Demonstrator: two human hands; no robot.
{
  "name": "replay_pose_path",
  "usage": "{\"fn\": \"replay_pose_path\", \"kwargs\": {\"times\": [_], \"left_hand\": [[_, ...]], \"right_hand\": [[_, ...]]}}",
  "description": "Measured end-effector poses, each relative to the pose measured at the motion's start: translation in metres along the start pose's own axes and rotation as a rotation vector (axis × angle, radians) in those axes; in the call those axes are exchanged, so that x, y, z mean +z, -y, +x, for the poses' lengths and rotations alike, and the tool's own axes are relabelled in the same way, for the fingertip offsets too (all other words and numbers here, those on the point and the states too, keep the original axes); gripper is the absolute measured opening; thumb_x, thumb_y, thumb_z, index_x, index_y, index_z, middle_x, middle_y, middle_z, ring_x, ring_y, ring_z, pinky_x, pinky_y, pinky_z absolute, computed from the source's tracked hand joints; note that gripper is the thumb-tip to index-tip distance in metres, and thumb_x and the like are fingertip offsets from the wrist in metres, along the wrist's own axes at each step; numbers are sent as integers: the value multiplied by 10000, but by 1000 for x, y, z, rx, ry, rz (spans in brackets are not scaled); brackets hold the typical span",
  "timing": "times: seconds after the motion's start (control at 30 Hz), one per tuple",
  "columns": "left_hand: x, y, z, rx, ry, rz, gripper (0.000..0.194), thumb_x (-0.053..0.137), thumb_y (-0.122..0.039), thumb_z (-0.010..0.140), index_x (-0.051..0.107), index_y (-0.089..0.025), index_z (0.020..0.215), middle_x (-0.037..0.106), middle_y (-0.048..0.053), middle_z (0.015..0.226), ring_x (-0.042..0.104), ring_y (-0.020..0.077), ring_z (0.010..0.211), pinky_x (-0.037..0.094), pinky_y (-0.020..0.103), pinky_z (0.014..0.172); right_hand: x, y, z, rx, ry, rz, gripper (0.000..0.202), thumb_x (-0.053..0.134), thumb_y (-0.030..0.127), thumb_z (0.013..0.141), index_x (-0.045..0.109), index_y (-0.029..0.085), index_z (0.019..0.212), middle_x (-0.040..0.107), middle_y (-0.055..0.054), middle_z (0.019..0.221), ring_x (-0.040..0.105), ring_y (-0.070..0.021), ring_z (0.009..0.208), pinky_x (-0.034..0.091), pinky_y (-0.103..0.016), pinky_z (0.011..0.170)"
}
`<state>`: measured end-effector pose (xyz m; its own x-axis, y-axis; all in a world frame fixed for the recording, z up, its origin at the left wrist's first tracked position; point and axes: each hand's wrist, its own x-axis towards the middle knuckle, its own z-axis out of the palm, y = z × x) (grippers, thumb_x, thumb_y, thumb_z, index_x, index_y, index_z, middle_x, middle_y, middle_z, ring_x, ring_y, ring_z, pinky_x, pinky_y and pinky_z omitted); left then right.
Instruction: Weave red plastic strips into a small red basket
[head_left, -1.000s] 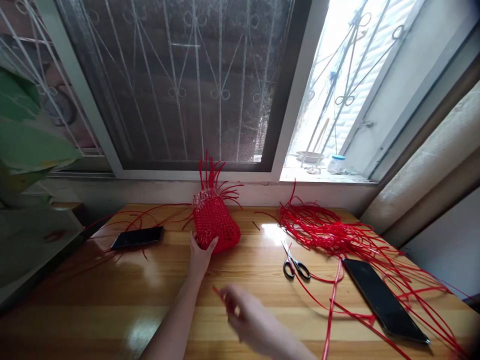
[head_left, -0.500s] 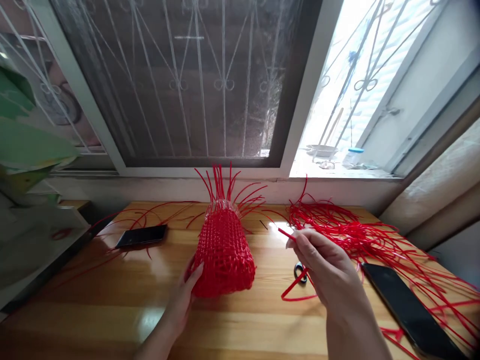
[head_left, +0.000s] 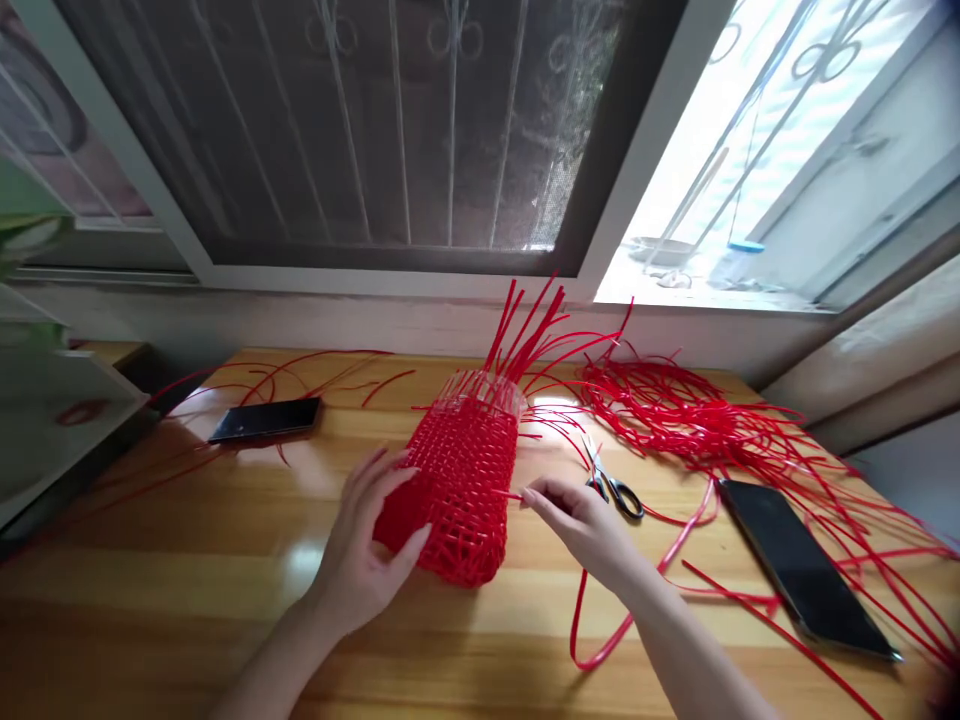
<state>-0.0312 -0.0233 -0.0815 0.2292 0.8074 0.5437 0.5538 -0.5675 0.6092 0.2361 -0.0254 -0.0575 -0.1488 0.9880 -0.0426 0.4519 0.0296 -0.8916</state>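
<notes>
A red woven basket (head_left: pixel 465 470) lies on its side on the wooden table, its base toward me. Loose red strips (head_left: pixel 525 330) fan out from its far end, around a clear plastic form (head_left: pixel 504 390). My left hand (head_left: pixel 375 540) is at the basket's left side, fingers spread and thumb near the base; whether it touches the weave is unclear. My right hand (head_left: pixel 574 515) pinches a red plastic strip (head_left: pixel 583 640) close to its tip, which points at the basket's right side. The rest of that strip loops down below the hand. Black-handled scissors (head_left: pixel 615 485) lie just beyond my right hand.
A tangled heap of red strips (head_left: pixel 675 410) covers the table's (head_left: pixel 420 660) right rear. One black phone (head_left: pixel 806 570) lies at the right, another dark phone (head_left: pixel 266 420) at the left among strips. A barred window (head_left: pixel 405 150) stands behind the table.
My right hand has brought the strip leftward to the basket's side. My left hand's fingers have spread, and the basket's far end has swung right. The view has tilted down, uncovering the scissors.
</notes>
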Motion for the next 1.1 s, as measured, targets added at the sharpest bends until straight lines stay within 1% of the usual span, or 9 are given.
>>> {"fn": "replay_pose_path", "kwargs": {"times": [0.1,0.2,0.33,0.47,0.63,0.7,0.8,0.93,1.1], "left_hand": [[-3,-11,24,135,333,138,765,767,-399,748,420,-367,1429,305,66,1592,175,351,1497,230,594,1185],[5,-10,34,77,483,162,936,819,-478,662,359,-406,1474,151,48,1650,142,375,1503,254,599,1170],[15,1,20,-57,419,109,871,765,-479,731,332,-418,1484,149,47,1651,168,360,1501,276,587,1161],[22,13,-4,-25,300,85,826,713,-456,798,286,-402,1503,116,57,1658,134,348,1509,246,591,1169],[36,16,-18,-69,81,31,632,609,-394,893,359,-403,1473,238,39,1630,238,295,1492,277,545,1179],[37,15,-17,-89,51,20,556,577,-375,915,415,-395,1446,297,33,1609,287,279,1476,300,527,1176],[27,16,-11,-70,69,51,542,599,-410,897,463,-382,1421,369,44,1575,364,281,1440,338,511,1163],[2,27,2,25,244,94,512,638,-471,858,544,-389,1354,478,56,1503,509,279,1336,437,478,1102],[-4,31,3,137,164,96,443,625,-355,887,579,-334,1327,585,83,1382,596,250,1233,515,429,1032]], "right_hand": [[9,1,1,-7,16,92,479,476,621,877,548,161,766,517,-26,729,443,-139,693,378,-275,644],[16,3,1,-5,32,187,488,498,643,863,514,168,754,484,-9,710,425,-127,671,383,-265,634],[12,5,0,-11,-1,195,508,531,666,833,484,178,702,440,11,647,388,-114,619,361,-245,570],[5,6,-1,-20,-93,112,477,529,625,842,490,175,686,450,4,645,393,-115,615,357,-241,561],[5,4,-7,-9,53,-38,398,533,514,872,489,175,668,441,13,617,353,-105,583,271,-241,524],[8,1,-8,-26,16,-54,413,477,524,913,469,181,683,437,17,611,348,-104,571,270,-245,522],[11,-5,-5,-82,-52,-67,410,438,554,943,467,186,766,476,11,660,387,-110,599,328,-251,556],[11,-14,2,-148,97,-89,451,638,566,837,529,173,1030,559,-24,839,465,-128,705,410,-255,639],[10,-19,6,-251,58,-198,427,644,542,844,556,182,1056,553,-53,949,467,-130,717,453,-264,663]]}}
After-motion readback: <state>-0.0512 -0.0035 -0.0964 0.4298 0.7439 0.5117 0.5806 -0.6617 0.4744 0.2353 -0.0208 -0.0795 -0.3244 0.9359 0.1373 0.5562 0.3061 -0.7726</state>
